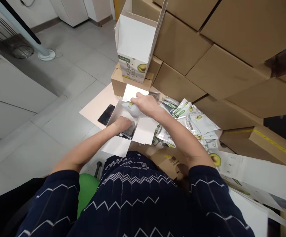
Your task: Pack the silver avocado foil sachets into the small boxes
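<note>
Head view, looking down over a bench. Largest is the stack of brown cartons point(225, 65), piled against one another on the right, walling off that side of the bench point(95, 107). Before it, the tall printed box point(134, 67), lettered "Super Meal", stands with its flaps raised; it rests on a low brown carton point(121, 86), which lifts it above the work. Its open mouth shows a white inner face; whatever may lie deeper is hidden. Nearer the person is the white box point(146, 130), its flaps folded outward, presumably to leave the opening free for both hands. Dark and grey contents point(128, 132) show at its near end, too much covered to identify. To the right spreads a loose heap of pouches point(186, 120), silvery and white with avocado prints, overlapping and within easy reach of the right arm. The right hand point(145, 104) is bent over the far part of the white box, thumb and fingers closed in what looks like a pinch on a pale packet point(132, 108). The left hand point(123, 123) reaches into the near part, fingers curled down on the contents; whether it grips them cannot be told. Smallest, a dark phone point(106, 114) lies flat just left of the white box.
</note>
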`<act>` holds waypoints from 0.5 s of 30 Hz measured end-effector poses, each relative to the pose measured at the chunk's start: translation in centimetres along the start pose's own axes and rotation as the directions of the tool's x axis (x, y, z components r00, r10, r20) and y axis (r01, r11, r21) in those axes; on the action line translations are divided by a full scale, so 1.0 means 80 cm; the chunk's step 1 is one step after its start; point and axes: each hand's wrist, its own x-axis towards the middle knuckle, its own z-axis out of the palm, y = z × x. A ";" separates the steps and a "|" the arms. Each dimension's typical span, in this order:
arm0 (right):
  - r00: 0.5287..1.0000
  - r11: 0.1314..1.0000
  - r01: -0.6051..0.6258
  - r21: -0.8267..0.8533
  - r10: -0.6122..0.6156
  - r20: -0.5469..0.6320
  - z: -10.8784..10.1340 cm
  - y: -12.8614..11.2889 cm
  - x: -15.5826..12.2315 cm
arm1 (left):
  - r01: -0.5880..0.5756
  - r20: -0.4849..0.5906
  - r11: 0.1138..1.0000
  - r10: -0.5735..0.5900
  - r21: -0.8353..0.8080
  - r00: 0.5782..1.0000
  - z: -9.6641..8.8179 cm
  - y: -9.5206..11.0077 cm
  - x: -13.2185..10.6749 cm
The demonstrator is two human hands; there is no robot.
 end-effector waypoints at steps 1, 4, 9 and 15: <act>1.000 1.000 0.028 0.011 -0.028 0.013 0.001 -0.005 0.010 | 0.018 -0.005 1.000 -0.018 0.013 1.000 -0.002 -0.002 -0.007; 0.989 0.991 0.114 0.073 -0.119 0.083 0.018 -0.022 0.048 | 0.064 -0.018 0.998 -0.063 0.029 0.998 -0.002 -0.007 -0.025; 0.937 0.947 0.179 0.267 -0.247 0.248 0.083 -0.048 0.105 | 0.073 -0.022 0.997 -0.074 -0.027 0.997 0.015 -0.014 -0.034; 0.875 0.956 0.038 0.290 -0.172 0.453 0.131 -0.050 0.103 | 0.103 -0.041 0.988 -0.108 -0.112 0.993 0.024 -0.029 -0.040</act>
